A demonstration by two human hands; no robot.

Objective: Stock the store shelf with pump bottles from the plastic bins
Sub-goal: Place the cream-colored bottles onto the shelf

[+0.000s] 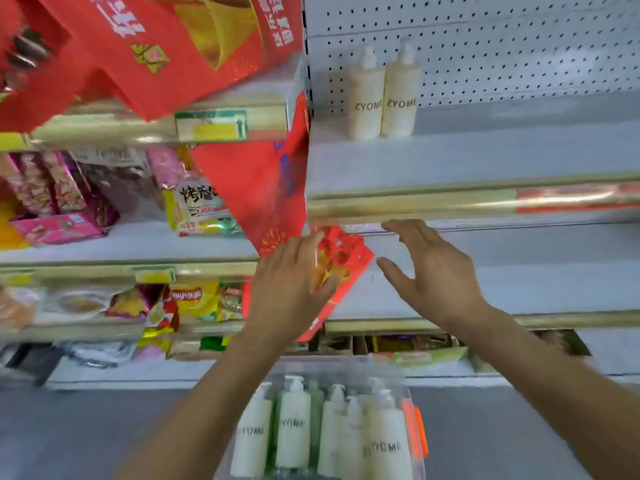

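Two cream pump bottles (381,98) marked ZYOME stand side by side at the left end of the upper white shelf (485,157), against the pegboard back. Below me a clear plastic bin (412,403) on the floor holds several more of the same bottles (294,431), upright. My left hand (287,289) hovers in front of a red packet (343,261) at the lower shelf's left end, fingers apart, holding nothing. My right hand (433,271) is spread open over the lower white shelf (519,271), empty.
Red gift bags (166,46) hang at the upper left. Snack packets (104,199) fill the left shelves. Gold price rails (415,202) edge each shelf. Boxed goods (398,344) sit on the bottom shelf behind the bin. Grey floor lies on both sides.
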